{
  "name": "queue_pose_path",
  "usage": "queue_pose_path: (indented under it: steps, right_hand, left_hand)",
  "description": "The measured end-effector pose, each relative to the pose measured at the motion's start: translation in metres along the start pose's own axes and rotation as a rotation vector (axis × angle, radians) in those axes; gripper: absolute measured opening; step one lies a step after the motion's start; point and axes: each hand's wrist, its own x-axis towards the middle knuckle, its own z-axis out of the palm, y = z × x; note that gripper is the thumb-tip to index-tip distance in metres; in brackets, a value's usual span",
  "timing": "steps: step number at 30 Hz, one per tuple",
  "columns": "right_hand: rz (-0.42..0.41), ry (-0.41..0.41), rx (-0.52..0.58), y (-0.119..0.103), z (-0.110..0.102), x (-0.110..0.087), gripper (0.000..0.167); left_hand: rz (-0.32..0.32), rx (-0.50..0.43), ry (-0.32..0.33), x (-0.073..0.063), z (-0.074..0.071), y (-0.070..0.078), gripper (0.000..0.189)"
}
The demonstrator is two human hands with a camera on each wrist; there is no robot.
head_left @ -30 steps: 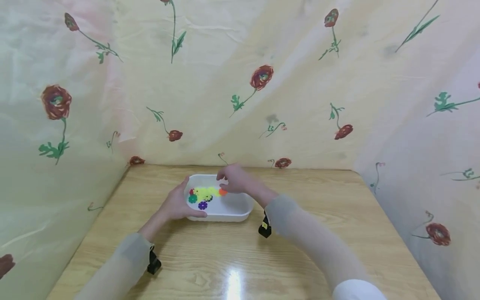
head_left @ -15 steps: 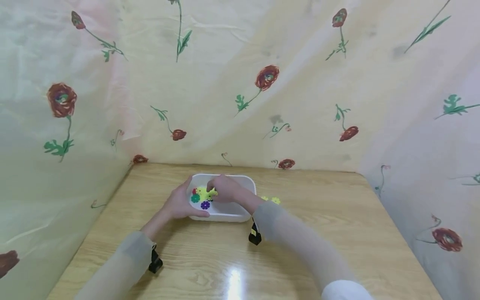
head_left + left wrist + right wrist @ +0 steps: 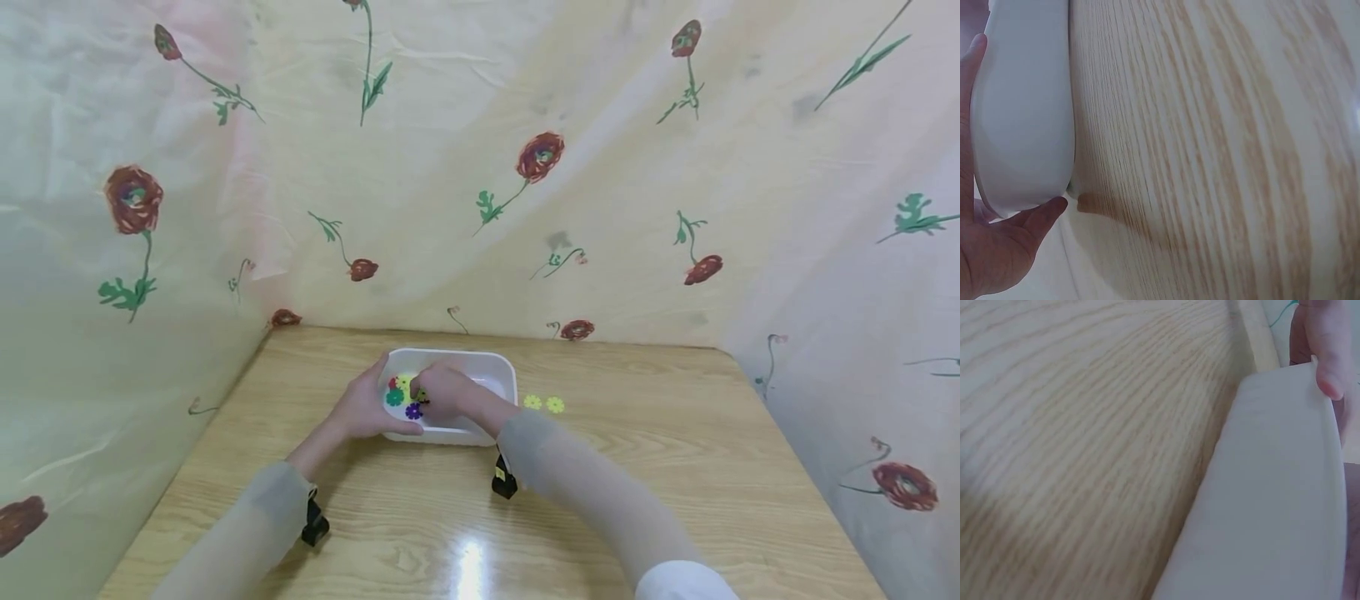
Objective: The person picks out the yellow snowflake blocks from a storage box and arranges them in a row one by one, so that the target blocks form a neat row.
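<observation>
A white plastic tray (image 3: 491, 360) lies on the table, with small notched snowflake discs gathered at its left end. Green (image 3: 394, 397), purple (image 3: 413, 411), red and yellow ones show. My left hand (image 3: 363, 406) grips the tray's left end, its thumb along the front rim. In the left wrist view the same hand (image 3: 1007, 247) is round the tray's outer corner. Inside the tray, my right hand (image 3: 447, 393) reaches down among the discs with bent fingers. Its fingertips are partly hidden, so whether it pinches a disc is unclear. The right wrist view shows mainly the tray's outer wall (image 3: 1272, 487).
Two yellow snowflake discs (image 3: 543, 403) lie side by side on the wooden table (image 3: 637, 450), just right of the tray. Floral cloth (image 3: 420, 192) stands behind the table and along both sides. A black wrist camera (image 3: 504, 479) hangs under the right wrist.
My right hand has moved left and down into the tray, over the discs. The two yellow discs on the table, earlier behind the right arm, now show. My left hand stays on the tray.
</observation>
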Motion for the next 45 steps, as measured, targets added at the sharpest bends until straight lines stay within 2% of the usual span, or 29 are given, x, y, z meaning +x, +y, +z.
queue_pose_path:
  steps: [4, 9, 14, 23, 28, 34, 40, 45]
  right_hand:
    - [-0.019, 0.010, -0.009, 0.001, 0.003, 0.000, 0.023]
    - [-0.015, 0.022, -0.033, 0.001, 0.005, 0.000, 0.015]
    - [0.043, 0.031, -0.041, 0.002, 0.005, -0.003, 0.019]
    - [0.113, 0.036, 0.056, 0.005, -0.001, -0.010, 0.029]
    - [0.070, 0.097, 0.079, 0.010, -0.015, -0.016, 0.030]
    - [0.036, 0.165, 0.083, 0.027, -0.035, -0.030, 0.026]
    - [0.045, 0.196, 0.131, 0.041, -0.053, -0.051, 0.027]
    - [0.093, 0.226, 0.077, 0.059, -0.067, -0.074, 0.023]
  left_hand:
    - [0.004, -0.005, 0.004, 0.001, 0.001, 0.000, 0.139]
    - [-0.030, 0.011, 0.003, -0.001, 0.001, 0.000, 0.140]
    - [-0.046, 0.010, -0.001, -0.001, 0.001, 0.000, 0.139]
    - [-0.046, 0.015, 0.002, -0.001, 0.003, 0.001, 0.139]
    - [-0.060, 0.027, 0.005, -0.002, 0.004, 0.001, 0.140]
    - [-0.076, 0.044, 0.001, -0.002, 0.004, 0.001, 0.141]
    - [-0.069, 0.042, 0.016, -0.003, 0.001, 0.000, 0.140]
    - [-0.065, 0.030, 0.005, -0.003, 0.004, 0.003, 0.139]
